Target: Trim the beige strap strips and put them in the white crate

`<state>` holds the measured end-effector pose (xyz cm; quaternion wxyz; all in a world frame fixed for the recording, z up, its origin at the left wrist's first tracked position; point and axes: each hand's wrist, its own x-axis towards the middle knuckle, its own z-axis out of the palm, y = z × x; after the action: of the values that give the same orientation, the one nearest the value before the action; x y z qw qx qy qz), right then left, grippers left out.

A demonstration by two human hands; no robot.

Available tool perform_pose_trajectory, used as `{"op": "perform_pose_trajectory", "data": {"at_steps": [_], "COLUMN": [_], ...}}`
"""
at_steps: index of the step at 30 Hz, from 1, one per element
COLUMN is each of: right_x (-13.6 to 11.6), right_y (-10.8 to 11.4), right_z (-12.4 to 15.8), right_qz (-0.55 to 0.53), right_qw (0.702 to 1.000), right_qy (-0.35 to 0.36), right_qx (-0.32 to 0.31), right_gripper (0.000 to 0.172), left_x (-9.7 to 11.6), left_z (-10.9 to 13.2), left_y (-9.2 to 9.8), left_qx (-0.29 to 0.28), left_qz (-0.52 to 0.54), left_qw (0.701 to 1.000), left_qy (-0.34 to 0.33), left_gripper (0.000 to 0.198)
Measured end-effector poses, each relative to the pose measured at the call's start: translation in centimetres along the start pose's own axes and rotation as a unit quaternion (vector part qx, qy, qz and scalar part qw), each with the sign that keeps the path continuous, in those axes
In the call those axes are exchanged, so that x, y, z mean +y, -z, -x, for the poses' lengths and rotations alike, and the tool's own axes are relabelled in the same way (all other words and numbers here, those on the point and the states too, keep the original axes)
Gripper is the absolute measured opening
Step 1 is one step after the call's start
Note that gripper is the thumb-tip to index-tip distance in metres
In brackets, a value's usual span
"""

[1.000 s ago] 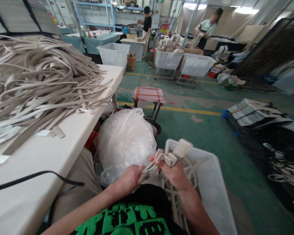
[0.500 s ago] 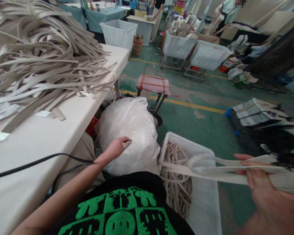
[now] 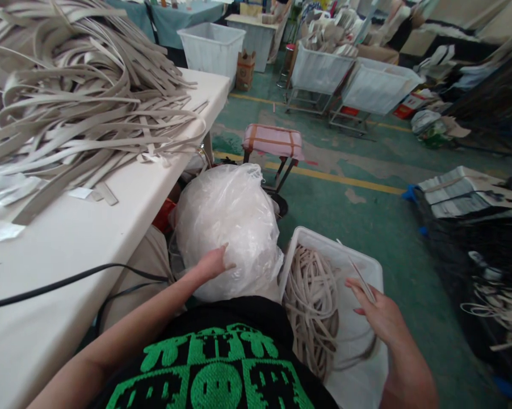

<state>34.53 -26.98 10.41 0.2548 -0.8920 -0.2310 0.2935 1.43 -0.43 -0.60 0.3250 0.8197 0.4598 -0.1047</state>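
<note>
In the head view, the only one we have, our right hand (image 3: 381, 312) is above the right side of a white bin (image 3: 358, 386), thumb and fingers pinched on a thin pale strip (image 3: 364, 281). The strip's long axis slants from our grip toward the far left, its narrow edge mostly turned to us. A blurred grey loop (image 3: 364, 358) curves below the same hand, and we cannot tell whether it hangs from the grip or lies in the bin.

The relation that counts most, as we judge it, is between this hand and the coiled straps (image 3: 311, 284) in the bin. They lie to the left of it, along the bin's left side, and the heap is longer from near to far than across. Our right hand is the nearer of the two to them; our left hand (image 3: 215, 264) is farther off to the left, with a big clear plastic bag (image 3: 228, 210) under it.

That left hand has its thumb and fingers parted, and we see no strap in it; whether it presses on the bag we cannot tell. The large pile of loose straps (image 3: 103, 102) on the white surface (image 3: 89, 250) lies to its far left, many strips running left to right, and for that pile the left hand is the nearer
</note>
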Motion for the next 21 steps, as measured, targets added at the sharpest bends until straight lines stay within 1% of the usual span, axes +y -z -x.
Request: {"op": "perform_pose_trajectory", "data": {"at_steps": [3, 4, 7, 9, 10, 11, 13, 14, 15, 16, 18, 21], "right_x": [-2.5, -3.3, -4.9, -5.9, -6.5, -7.1, -8.8, -9.8, -10.8, -11.8, -13.9, -16.5], "right_y": [-2.7, -3.5, -6.2, -8.0, -8.9, -9.8, -11.6, -12.5, -13.3, -14.0, -15.1, -16.0], "right_z": [0.5, 0.7, 1.0, 1.2, 1.4, 1.5, 1.9, 2.1, 2.3, 2.4, 2.5, 2.3], "right_qz": [-0.088, -0.108, -0.175, -0.236, -0.269, -0.302, -0.349, -0.362, -0.369, -0.372, -0.371, -0.368], "right_qw": [0.992, 0.988, 0.970, 0.947, 0.931, 0.913, 0.874, 0.857, 0.843, 0.833, 0.822, 0.827], "right_qy": [0.057, 0.069, 0.088, 0.094, 0.097, 0.102, 0.110, 0.113, 0.117, 0.121, 0.133, 0.161], "right_qx": [-0.066, -0.087, -0.146, -0.196, -0.226, -0.256, -0.321, -0.349, -0.373, -0.390, -0.411, -0.393], "right_gripper": [0.051, 0.049, 0.044, 0.045, 0.046, 0.046, 0.045, 0.045, 0.044, 0.044, 0.044, 0.050], "left_x": [0.1, 0.1, -0.5, -1.0, -1.2, -1.3, -1.3, -1.2, -1.1, -0.9, -0.5, 0.2], "left_z": [-0.5, -0.4, 0.5, 1.6, 2.3, 3.0, 4.4, 5.0, 5.6, 6.2, 7.2, 8.3], "left_y": [-0.3, -0.1, 1.2, 2.4, 3.0, 3.5, 4.4, 4.7, 5.0, 5.3, 5.8, 6.6], "left_qx": [0.018, 0.028, 0.067, 0.108, 0.137, 0.170, 0.227, 0.245, 0.254, 0.260, 0.270, 0.267], "left_qz": [0.027, 0.036, 0.063, 0.100, 0.137, 0.184, 0.290, 0.330, 0.354, 0.366, 0.362, 0.333], "left_qw": [0.999, 0.999, 0.996, 0.989, 0.981, 0.968, 0.929, 0.909, 0.896, 0.889, 0.885, 0.894], "left_qy": [0.013, 0.013, 0.013, 0.011, 0.003, -0.009, -0.047, -0.067, -0.082, -0.094, -0.115, -0.138], "left_gripper": [0.032, 0.026, 0.030, 0.034, 0.034, 0.034, 0.032, 0.032, 0.031, 0.031, 0.033, 0.041]}}
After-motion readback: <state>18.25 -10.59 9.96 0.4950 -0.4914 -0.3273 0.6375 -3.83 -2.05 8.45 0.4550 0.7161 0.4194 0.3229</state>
